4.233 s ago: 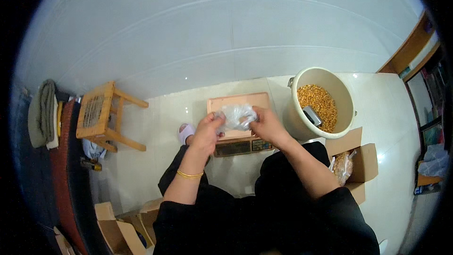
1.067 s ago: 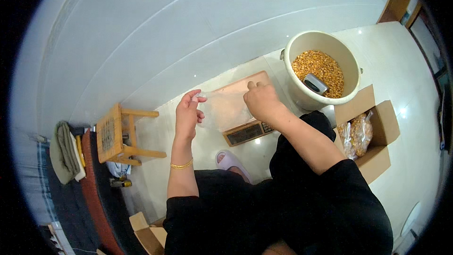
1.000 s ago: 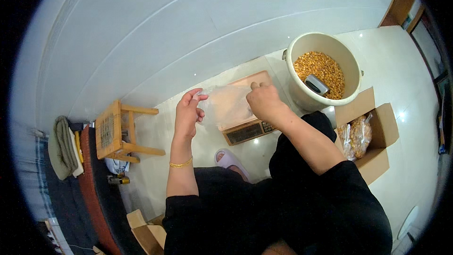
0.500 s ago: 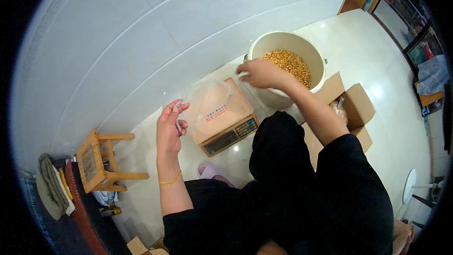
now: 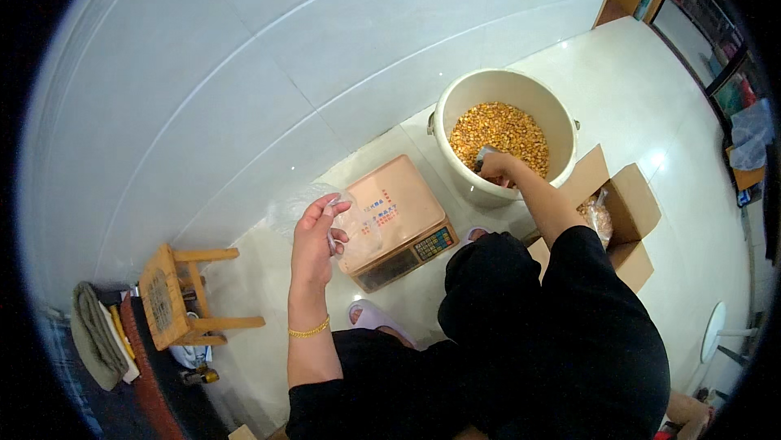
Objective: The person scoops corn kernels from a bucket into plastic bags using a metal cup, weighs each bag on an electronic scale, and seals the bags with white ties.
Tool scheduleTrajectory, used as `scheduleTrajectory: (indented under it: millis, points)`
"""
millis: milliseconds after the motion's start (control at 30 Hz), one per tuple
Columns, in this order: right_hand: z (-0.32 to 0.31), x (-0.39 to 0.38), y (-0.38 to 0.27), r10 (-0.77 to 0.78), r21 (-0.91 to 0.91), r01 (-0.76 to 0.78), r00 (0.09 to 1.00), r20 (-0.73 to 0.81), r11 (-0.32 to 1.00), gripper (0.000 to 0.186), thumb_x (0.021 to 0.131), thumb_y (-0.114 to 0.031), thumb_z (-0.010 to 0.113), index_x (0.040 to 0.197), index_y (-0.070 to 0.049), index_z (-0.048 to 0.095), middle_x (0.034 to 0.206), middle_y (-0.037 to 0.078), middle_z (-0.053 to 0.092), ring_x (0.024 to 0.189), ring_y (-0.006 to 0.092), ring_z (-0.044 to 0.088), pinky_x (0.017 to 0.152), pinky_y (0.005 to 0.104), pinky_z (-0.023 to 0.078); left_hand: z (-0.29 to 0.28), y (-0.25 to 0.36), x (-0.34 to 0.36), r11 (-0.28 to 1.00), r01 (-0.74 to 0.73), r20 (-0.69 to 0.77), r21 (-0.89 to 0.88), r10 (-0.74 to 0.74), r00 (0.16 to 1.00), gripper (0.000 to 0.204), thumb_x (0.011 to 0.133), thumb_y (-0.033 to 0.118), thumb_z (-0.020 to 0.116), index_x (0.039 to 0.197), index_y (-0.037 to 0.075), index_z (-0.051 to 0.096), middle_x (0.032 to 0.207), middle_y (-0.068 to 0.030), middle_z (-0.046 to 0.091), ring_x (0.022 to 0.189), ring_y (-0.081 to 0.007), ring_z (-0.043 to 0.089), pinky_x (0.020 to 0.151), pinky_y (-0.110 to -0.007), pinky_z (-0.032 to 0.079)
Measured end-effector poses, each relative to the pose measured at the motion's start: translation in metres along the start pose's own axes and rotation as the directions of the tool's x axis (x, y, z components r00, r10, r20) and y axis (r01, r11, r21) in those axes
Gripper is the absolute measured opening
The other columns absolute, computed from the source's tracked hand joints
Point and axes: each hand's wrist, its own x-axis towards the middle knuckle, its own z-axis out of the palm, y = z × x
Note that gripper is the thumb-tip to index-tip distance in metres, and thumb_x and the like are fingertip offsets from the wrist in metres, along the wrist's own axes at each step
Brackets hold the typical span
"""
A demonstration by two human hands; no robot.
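My left hand (image 5: 313,232) is closed on a thin clear plastic bag (image 5: 305,200), which hangs loosely at the left edge of the scale. Inside a large off-white bucket (image 5: 561,118), my right hand (image 5: 500,167) reaches down to yellow corn kernels (image 5: 508,126). Its fingers are closed around a small grey scoop-like thing (image 5: 486,153), mostly hidden by the hand and the kernels. A flat electronic scale (image 5: 399,204) with a tan top and a keypad lies on the floor between my hands.
An opened cardboard box (image 5: 634,204) holding a clear bag of kernels (image 5: 598,216) stands right of the bucket. At the left, a wooden stool (image 5: 175,297) lies tipped over, near a folded olive cloth (image 5: 96,334). A tiled wall (image 5: 325,49) runs behind.
My right hand has gone from beside the bucket's left rim down into the corn. My left hand keeps the bag, which now hangs farther left, uncovering more of the scale. The whole view has shifted slightly.
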Motion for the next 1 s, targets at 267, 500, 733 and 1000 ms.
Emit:
scheduleTrajectory:
  millis: [267,500,733,1000]
  points:
    - [-0.016,0.012,0.005,-0.211,-0.497,-0.055,0.861,-0.463,0.866,0.035,0.079,-0.034,0.052,0.093,-0.006,0.07,0.092,0.015,0.068,0.086,0.0276,0.066,0.073,0.0386,0.053,0.009,0.006,0.007,0.999,0.031,0.017,-0.019,-0.031,0.999,0.027,0.094,0.016,0.042,0.118,0.008,0.052,0.108,-0.0054,0.061,0.06,-0.0072,0.05,0.049,-0.018,0.038]
    - [-0.04,0.033,0.004,-0.527,-0.805,-0.244,0.647,-0.55,0.54,0.022,0.079,-0.023,0.055,0.09,-0.011,0.07,0.084,0.007,0.065,0.093,0.0265,0.059,0.07,0.0408,0.042,0.006,0.005,0.009,1.0,0.023,0.0,-0.014,-0.023,1.0,0.028,0.095,0.017,0.042,0.119,0.006,0.051,0.109,-0.0075,0.06,0.06,-0.0082,0.05,0.049,-0.018,0.038]
    - [-0.032,0.073,0.044,-0.249,-0.896,-0.293,0.944,-0.216,-0.334,0.027,0.084,-0.023,0.049,0.1,-0.012,0.068,0.093,0.006,0.06,0.09,0.0249,0.048,0.072,0.041,0.03,-0.001,0.005,0.013,0.999,0.042,-0.061,-0.012,-0.043,0.997,0.028,0.095,0.016,0.042,0.119,0.007,0.051,0.109,-0.0075,0.06,0.06,-0.0081,0.05,0.048,-0.019,0.039]
    - [-0.028,0.033,0.041,-0.029,-0.727,-0.166,0.968,-0.248,0.666,0.048,0.075,-0.046,0.058,0.105,-0.009,0.067,0.104,0.01,0.064,0.101,0.0273,0.059,0.079,0.0414,0.046,-0.001,0.007,0.014,0.999,0.037,-0.057,-0.037,-0.039,0.998,0.027,0.095,0.017,0.043,0.118,0.007,0.052,0.109,-0.0064,0.061,0.059,-0.0073,0.051,0.048,-0.019,0.04]
